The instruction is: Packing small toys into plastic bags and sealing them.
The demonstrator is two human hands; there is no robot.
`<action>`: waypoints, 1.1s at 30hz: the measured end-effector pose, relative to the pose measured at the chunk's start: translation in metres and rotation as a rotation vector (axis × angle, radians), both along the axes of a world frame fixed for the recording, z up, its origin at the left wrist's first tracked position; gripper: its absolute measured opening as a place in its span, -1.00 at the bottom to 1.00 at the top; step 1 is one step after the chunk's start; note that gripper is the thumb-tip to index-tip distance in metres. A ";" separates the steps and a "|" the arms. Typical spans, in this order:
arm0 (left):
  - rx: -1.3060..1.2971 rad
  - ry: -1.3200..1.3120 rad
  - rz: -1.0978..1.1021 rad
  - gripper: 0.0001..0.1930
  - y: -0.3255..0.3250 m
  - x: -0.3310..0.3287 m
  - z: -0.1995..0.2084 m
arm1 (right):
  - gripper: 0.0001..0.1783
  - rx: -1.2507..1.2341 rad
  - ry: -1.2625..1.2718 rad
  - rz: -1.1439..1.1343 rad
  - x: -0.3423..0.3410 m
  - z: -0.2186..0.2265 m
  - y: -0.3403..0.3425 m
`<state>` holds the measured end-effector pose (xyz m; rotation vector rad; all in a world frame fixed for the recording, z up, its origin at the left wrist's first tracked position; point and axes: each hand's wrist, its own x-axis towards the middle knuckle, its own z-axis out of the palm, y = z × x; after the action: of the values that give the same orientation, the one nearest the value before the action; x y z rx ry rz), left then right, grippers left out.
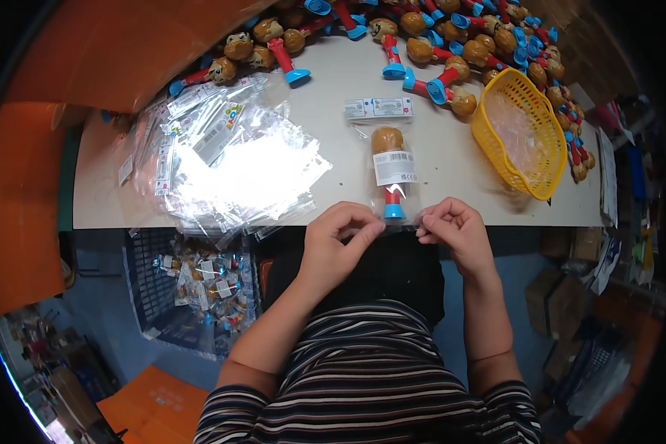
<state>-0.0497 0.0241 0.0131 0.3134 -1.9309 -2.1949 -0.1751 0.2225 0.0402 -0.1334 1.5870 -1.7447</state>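
A clear plastic bag (360,174) lies on the table in front of me, its printed header strip pointing away. Inside it rests a candy dispenser-like figure (388,139) with a brown round head, red stem and blue foot; a white label covers its middle. My left hand (344,235) pinches the bag's near left corner between thumb and forefinger. Its near right corner is pinched by my right hand (451,228). Both hands are at the table's front edge.
To the left spreads a pile of flat clear bags (229,163). Loose figures (481,52) heap along the far side. A yellow basket (522,181) stands at right. Below the table, a blue crate (144,296) contains several bagged figures. Brown cartons (557,302) sit at lower right.
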 end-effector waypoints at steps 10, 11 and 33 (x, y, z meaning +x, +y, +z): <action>0.134 -0.205 0.085 -0.86 0.000 -0.013 0.009 | -0.92 0.030 -0.008 0.053 0.000 0.001 -0.002; 0.119 -0.215 0.092 -0.82 0.000 -0.014 0.009 | -0.92 0.054 0.002 0.051 0.000 0.001 -0.001; -0.318 -0.275 0.097 0.04 -0.017 -0.046 0.036 | -0.67 0.062 0.055 0.120 0.018 0.002 -0.029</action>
<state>-0.0952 0.0075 0.0496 0.6666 -2.3105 -1.8237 -0.1569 0.1935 0.0423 -0.2434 1.6366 -1.6113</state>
